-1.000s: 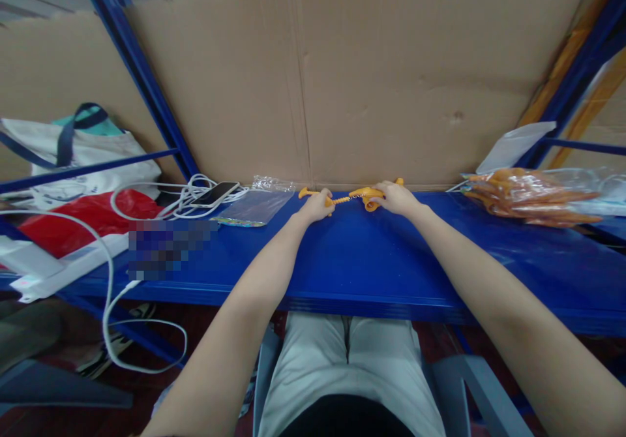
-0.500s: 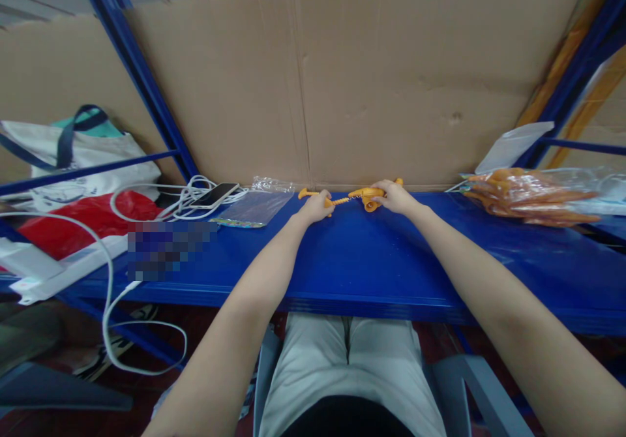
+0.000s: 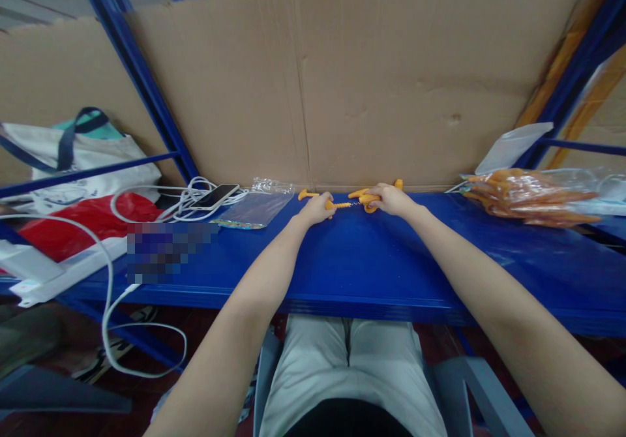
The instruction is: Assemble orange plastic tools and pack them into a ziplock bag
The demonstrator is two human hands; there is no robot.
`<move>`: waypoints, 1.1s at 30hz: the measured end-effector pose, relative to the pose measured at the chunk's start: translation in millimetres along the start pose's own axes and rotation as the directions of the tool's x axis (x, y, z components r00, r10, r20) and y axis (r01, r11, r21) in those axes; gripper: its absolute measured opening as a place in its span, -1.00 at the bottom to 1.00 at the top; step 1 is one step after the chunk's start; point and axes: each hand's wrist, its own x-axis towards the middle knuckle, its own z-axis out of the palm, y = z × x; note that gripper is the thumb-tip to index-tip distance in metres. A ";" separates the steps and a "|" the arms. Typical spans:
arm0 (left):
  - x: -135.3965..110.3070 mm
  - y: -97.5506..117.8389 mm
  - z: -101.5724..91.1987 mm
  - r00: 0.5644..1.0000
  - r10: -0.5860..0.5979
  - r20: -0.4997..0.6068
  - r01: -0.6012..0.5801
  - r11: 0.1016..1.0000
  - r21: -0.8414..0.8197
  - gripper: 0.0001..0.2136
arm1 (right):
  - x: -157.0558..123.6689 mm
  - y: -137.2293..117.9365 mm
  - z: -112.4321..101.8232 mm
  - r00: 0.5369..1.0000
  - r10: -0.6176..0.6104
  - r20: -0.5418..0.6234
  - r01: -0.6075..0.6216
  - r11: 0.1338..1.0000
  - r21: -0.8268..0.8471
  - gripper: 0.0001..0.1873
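My left hand (image 3: 317, 210) is closed round a yellow-orange plastic rod. A T-shaped end (image 3: 304, 194) sticks out on the rod's left, and a ridged, screw-like stretch (image 3: 341, 206) points right. From that stretch a thin spring-like coil (image 3: 357, 203) reaches towards my right hand. My right hand (image 3: 388, 199) is closed on a yellow-orange plastic piece (image 3: 368, 199) with a rounded part and a pointed arm. Its far end (image 3: 399, 184) shows above my knuckles. Both hands rest low over the blue tabletop (image 3: 362, 254), near the cardboard; my fingers hide much of the pieces.
Left lie a clear plastic bag (image 3: 259, 207), a phone (image 3: 215, 197), white cables (image 3: 195, 186), a white power strip (image 3: 73, 271) and a red bag (image 3: 88, 218). Orange pieces in clear plastic (image 3: 525, 195) lie right. A cardboard wall (image 3: 372, 78) stands behind.
My right hand has shifted its hold, and the plastic piece in it has turned slightly, now showing a separate pointed arm. My left hand stays almost in place on the rod.
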 end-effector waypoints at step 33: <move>-2.0 8.6 -1.8 0.998 0.065 0.014 -0.062 0.983 -0.175 -0.80 | 5.1 -30.3 -7.8 1.000 0.007 -0.002 -0.007 0.999 -0.039 -0.49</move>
